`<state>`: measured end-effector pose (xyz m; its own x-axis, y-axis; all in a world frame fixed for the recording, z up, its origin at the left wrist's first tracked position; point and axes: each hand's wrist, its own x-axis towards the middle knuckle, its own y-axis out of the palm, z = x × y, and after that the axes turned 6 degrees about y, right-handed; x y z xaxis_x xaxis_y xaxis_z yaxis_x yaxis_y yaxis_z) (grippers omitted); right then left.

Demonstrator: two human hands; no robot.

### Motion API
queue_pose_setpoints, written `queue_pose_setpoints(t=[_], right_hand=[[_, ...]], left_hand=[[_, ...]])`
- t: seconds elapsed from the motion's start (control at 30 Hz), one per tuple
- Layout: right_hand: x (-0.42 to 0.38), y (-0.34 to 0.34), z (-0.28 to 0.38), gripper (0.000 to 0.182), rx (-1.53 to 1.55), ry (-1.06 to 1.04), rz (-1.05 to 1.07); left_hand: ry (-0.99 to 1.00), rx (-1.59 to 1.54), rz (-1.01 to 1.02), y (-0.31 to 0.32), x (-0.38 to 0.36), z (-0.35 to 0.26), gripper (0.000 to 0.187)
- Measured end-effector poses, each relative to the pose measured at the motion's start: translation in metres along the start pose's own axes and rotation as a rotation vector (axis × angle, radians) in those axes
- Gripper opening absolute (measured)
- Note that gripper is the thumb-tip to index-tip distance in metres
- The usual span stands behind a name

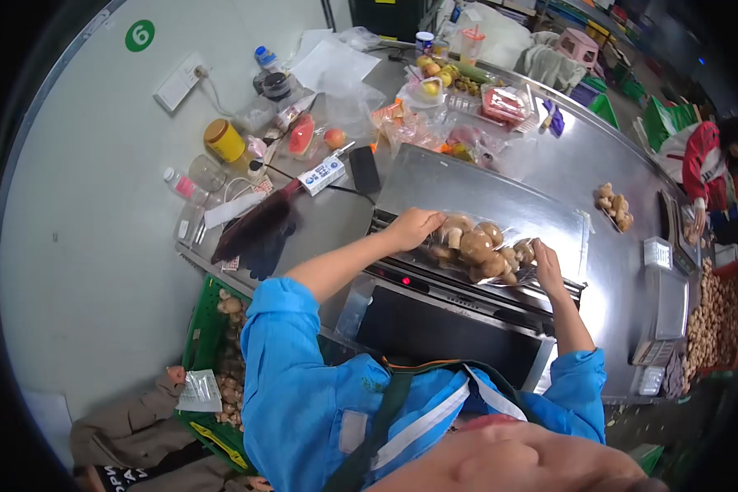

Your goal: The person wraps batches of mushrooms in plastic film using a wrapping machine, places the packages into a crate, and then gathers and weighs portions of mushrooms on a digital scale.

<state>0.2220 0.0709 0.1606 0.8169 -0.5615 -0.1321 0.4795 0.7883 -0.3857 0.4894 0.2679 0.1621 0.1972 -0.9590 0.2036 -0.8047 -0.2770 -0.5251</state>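
Brown mushrooms (477, 244) lie under clear plastic film above the rollers of a metal wrapping machine (459, 184). My left hand (416, 228) grips the film at the left end of the mushrooms, fingers closed. At the right end, my right hand (547, 261) holds the other side of the wrapped pack, its fingers pressed together. A red light shows on the machine's front, above a dark plate (435, 332).
Left on the metal table (320, 238) are a phone (364, 170), a carton (322, 175) and jars. Fruit and bags lie behind. At right are mushrooms (614, 207) and trays (671, 303). Green crate (207, 328) and a person's sleeve (131, 410) are lower left; a co-worker (697, 164) is far right.
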Motion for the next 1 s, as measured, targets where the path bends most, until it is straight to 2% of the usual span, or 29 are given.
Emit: queue_pose_setpoints(t=[0.07,0.1,0.13,0.17,0.23,0.27,0.3,0.33,0.37,0.4,0.43,0.47,0.53,0.57,0.6,0.63,0.67,0.7,0.73,0.77,0.8,0.83,0.87,0.9,1.0], right_hand=[[-0.023,0.001,0.034,0.046,0.041,0.033,-0.023],[-0.039,-0.001,0.029,0.045,0.015,0.109,0.005],[-0.057,0.004,0.030,0.045,0.018,0.170,0.037],[-0.076,0.014,0.032,0.045,0.026,0.234,0.070],[-0.103,0.038,0.007,0.046,0.205,0.566,0.109],[-0.115,0.045,-0.002,0.043,0.267,0.631,0.145],[-0.127,0.053,-0.011,0.041,0.330,0.693,0.183],[-0.143,0.062,-0.030,0.036,0.310,0.546,0.122],[-0.157,0.068,-0.052,0.031,0.281,0.396,0.060],[-0.171,0.076,-0.073,0.023,0.041,0.322,-0.042],[-0.184,0.083,-0.070,0.021,-0.037,0.283,-0.108],[-0.193,0.090,-0.069,0.020,0.093,0.384,-0.083],[-0.208,0.092,-0.058,0.023,0.462,0.571,-0.041],[-0.218,0.088,-0.062,0.025,0.646,0.588,-0.050],[-0.235,0.081,-0.057,0.026,0.757,0.611,0.002],[-0.252,0.075,-0.045,0.028,0.866,0.624,0.060],[-0.265,0.075,-0.028,0.034,0.764,0.796,0.063],[-0.281,0.096,-0.055,0.039,0.738,0.871,-0.013],[-0.290,0.117,-0.081,0.037,0.844,0.941,0.026],[-0.293,0.134,-0.104,0.034,0.947,1.008,0.073],[-0.292,0.149,-0.142,0.032,1.163,0.986,0.250],[-0.270,0.185,-0.120,0.027,1.046,1.098,-0.107],[-0.250,0.205,-0.122,0.031,1.356,0.922,0.073],[-0.233,0.221,-0.111,0.032,1.443,0.842,0.131],[-0.220,0.232,-0.074,0.033,1.430,0.749,0.231]], left_hand=[[-0.003,-0.070,-0.135,0.001,-0.021,-0.038,0.036],[0.021,-0.099,-0.150,0.007,-0.036,-0.039,0.037],[-0.096,-0.179,-0.029,0.009,-0.055,-0.039,0.042],[-0.378,-0.392,0.047,0.012,-0.072,-0.061,0.047],[-0.585,-0.506,0.105,0.041,-0.106,-0.042,0.052],[-0.666,-0.510,0.148,0.058,-0.125,-0.015,0.053],[-0.611,-0.489,0.099,0.069,-0.139,-0.003,0.052],[-0.500,-0.384,0.087,0.067,-0.148,-0.008,0.049],[-0.482,-0.382,0.102,0.070,-0.155,-0.007,0.049],[-0.228,-0.214,-0.037,0.076,-0.165,-0.005,0.047],[0.022,-0.054,-0.169,0.080,-0.176,-0.005,0.044],[0.036,-0.063,-0.137,0.079,-0.186,-0.005,0.044],[-0.665,-0.679,-0.158,0.075,-0.199,-0.013,0.043],[-0.804,-0.969,-0.294,0.077,-0.209,-0.017,0.044],[-0.784,-1.047,-0.143,0.074,-0.230,-0.015,0.045],[-0.825,-0.885,-0.023,0.076,-0.251,-0.020,0.047],[-0.890,-0.640,0.120,0.081,-0.275,-0.011,0.049],[-0.903,-0.643,0.134,0.101,-0.309,0.019,0.048],[-0.689,-0.453,0.281,0.123,-0.329,0.056,0.036],[-0.468,-0.253,0.374,0.144,-0.349,0.093,0.035],[-0.374,-0.321,0.337,0.159,-0.343,0.084,0.035],[-0.350,-0.483,0.309,0.167,-0.320,0.056,0.034],[-0.330,-0.613,0.305,0.177,-0.301,0.034,0.034],[-0.347,-0.725,0.324,0.184,-0.288,0.021,0.034],[-0.434,-1.068,0.372,0.197,-0.265,-0.017,0.034]])
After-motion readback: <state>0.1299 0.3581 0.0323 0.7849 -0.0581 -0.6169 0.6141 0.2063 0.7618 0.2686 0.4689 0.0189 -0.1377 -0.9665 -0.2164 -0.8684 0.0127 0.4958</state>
